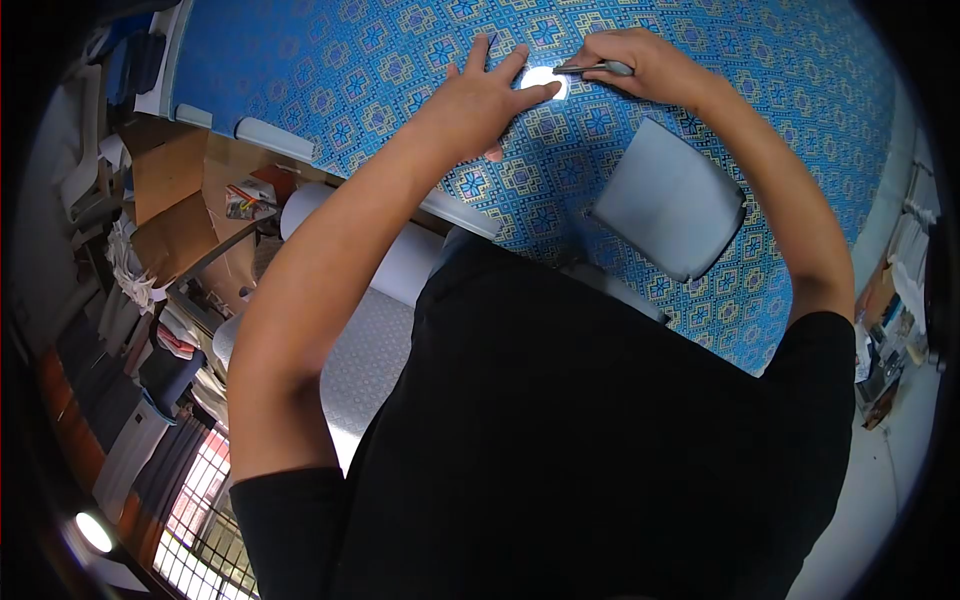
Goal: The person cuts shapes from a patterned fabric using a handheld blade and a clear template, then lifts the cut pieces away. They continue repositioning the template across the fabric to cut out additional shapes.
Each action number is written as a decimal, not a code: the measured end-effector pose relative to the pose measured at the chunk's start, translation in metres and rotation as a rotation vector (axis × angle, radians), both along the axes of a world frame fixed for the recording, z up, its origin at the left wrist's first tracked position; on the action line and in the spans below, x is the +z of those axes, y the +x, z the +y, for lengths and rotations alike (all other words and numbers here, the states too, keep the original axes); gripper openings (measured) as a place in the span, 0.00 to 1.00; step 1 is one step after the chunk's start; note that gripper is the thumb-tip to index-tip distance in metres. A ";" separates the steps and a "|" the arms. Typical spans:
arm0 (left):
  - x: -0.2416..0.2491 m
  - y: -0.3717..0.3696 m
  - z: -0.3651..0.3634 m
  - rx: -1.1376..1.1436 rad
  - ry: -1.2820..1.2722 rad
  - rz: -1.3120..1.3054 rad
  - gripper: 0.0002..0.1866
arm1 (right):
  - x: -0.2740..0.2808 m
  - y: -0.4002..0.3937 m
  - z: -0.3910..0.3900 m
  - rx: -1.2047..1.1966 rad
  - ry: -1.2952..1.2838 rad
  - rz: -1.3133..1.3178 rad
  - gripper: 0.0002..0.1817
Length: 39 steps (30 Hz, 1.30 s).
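Note:
My left hand (470,108) lies on a blue patterned cloth (400,70), its fingers spread. Its thumb reaches onto a small, bright white round patch (541,82), too overexposed to tell whether it is a disc or glare. From the other side, my right hand (640,66) is closed around a slim, dark pen-like tool (610,68). The tool's tip points left at the edge of the white patch; whether it is a pen or a blade I cannot make out. Nearer my body lies a flat grey panel (670,200) with rounded corners and a dark edge.
Part of a second grey piece (625,297) shows beside my black shirt. Pale rails (275,138) run along the table's near left edge. Below it stand an open cardboard box (175,190) and a grey-covered roll or seat (365,340). A barred window (205,500) is at lower left.

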State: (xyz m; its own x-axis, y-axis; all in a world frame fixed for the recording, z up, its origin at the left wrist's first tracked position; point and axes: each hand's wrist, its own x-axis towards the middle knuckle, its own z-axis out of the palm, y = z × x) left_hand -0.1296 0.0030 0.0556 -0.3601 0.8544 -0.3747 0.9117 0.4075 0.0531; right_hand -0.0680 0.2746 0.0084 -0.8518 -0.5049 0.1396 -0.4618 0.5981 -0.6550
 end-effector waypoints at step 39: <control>-0.003 -0.019 0.005 -0.311 -0.014 0.004 0.50 | 0.047 0.087 -0.332 -2.059 -0.167 -0.153 0.12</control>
State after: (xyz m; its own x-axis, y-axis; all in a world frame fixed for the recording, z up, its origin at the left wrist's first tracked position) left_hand -0.1490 0.0084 0.0522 -0.0835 0.9184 -0.3868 0.9929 0.1095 0.0456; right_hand 0.0191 -0.0572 0.0555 -0.0370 0.9986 -0.0381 0.7087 -0.0007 -0.7056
